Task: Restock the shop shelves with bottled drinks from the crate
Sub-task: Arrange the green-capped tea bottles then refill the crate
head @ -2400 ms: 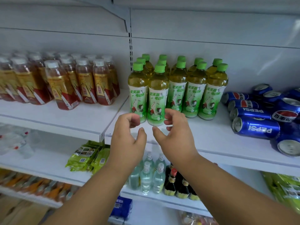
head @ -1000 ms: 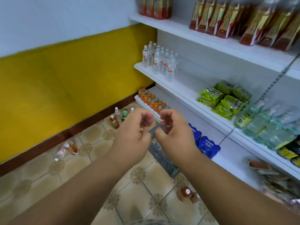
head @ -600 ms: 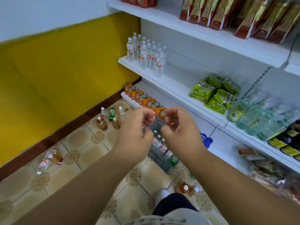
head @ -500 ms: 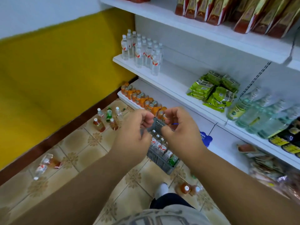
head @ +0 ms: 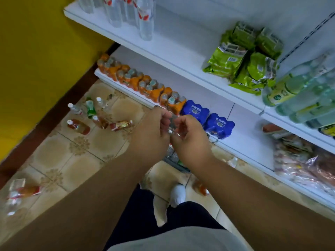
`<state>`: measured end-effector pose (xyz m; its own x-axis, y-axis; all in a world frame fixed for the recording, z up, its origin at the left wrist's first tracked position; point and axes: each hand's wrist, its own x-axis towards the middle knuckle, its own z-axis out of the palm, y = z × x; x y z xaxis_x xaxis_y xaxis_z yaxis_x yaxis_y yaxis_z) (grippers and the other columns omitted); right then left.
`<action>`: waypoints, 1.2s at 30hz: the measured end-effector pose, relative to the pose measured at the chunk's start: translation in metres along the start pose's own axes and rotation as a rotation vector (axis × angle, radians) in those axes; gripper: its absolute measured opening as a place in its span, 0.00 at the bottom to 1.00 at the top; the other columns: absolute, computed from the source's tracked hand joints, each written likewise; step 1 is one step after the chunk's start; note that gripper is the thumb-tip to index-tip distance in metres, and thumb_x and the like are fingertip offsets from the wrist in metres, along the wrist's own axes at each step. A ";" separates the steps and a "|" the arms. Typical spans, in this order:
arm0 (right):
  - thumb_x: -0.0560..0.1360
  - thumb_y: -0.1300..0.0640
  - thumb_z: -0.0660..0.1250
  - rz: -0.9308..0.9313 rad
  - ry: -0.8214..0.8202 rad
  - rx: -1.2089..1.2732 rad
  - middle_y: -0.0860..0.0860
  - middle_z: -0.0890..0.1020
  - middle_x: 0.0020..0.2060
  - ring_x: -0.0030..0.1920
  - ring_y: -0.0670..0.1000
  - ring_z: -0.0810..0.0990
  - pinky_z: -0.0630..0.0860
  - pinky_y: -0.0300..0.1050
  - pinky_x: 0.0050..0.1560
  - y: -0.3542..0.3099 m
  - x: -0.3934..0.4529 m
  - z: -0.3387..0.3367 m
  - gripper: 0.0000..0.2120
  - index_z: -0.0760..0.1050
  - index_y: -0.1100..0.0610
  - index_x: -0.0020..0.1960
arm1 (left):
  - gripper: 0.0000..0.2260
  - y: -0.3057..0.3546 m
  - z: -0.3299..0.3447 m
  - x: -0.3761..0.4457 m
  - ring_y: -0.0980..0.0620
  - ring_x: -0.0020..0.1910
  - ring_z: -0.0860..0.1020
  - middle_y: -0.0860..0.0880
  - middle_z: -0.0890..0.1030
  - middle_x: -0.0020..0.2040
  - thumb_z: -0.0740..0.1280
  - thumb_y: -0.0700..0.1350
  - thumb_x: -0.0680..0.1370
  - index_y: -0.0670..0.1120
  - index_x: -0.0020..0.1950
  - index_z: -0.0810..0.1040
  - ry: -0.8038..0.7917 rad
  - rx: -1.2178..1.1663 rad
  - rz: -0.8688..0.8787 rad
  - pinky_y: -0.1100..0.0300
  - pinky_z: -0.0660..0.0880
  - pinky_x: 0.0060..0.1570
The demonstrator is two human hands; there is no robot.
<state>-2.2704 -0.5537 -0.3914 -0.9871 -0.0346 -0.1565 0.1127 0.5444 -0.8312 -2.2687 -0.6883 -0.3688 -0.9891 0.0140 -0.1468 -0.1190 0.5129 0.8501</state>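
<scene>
My left hand [head: 150,131] and my right hand [head: 190,138] hover side by side, fingers loosely curled and nearly touching, with nothing in them. Directly beneath them on the tiled floor sits the grey crate [head: 176,163], mostly hidden by my hands; a few bottle tops [head: 171,124] show in the gap between them. Loose drink bottles [head: 87,116] stand and lie on the floor to the left. A red-labelled one [head: 120,125] lies on its side.
White shelves run along the right. Orange bottles [head: 143,84] and blue can packs [head: 206,116] fill the bottom shelf. Above are green packets [head: 244,58], clear water bottles [head: 126,9] and pale green bottles [head: 304,91]. A fallen bottle [head: 20,192] lies far left; my white shoe [head: 177,194] stands beside the crate.
The view has swung from the upper shelf of green-capped bottles down to the floor and crate. Both empty hands came down together and now hang over the crate.
</scene>
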 end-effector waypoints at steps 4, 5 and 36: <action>0.72 0.58 0.71 0.169 0.057 0.026 0.45 0.77 0.48 0.45 0.41 0.76 0.70 0.33 0.41 0.043 0.034 0.043 0.15 0.71 0.42 0.50 | 0.16 -0.056 0.028 0.063 0.61 0.45 0.78 0.57 0.78 0.45 0.64 0.34 0.78 0.57 0.49 0.72 -0.115 -0.123 -0.163 0.70 0.74 0.42; 0.71 0.57 0.71 0.211 0.078 0.033 0.45 0.77 0.50 0.46 0.42 0.77 0.71 0.35 0.41 0.052 0.042 0.053 0.15 0.71 0.41 0.50 | 0.16 -0.068 0.036 0.078 0.62 0.45 0.78 0.57 0.79 0.45 0.65 0.34 0.78 0.57 0.48 0.73 -0.143 -0.139 -0.193 0.69 0.74 0.42; 0.80 0.60 0.62 0.746 -0.381 -0.666 0.61 0.71 0.68 0.61 0.58 0.76 0.74 0.47 0.54 0.602 0.274 0.234 0.21 0.67 0.61 0.72 | 0.10 -0.470 0.361 0.224 0.49 0.44 0.84 0.50 0.83 0.51 0.65 0.43 0.82 0.60 0.51 0.74 -0.563 -0.106 -0.568 0.47 0.83 0.46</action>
<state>-2.4461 -0.4318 -1.0598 -0.5806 0.2994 -0.7572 0.4746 0.8801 -0.0159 -2.4031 -0.6161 -0.9842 -0.5859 0.2207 -0.7797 -0.6256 0.4884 0.6084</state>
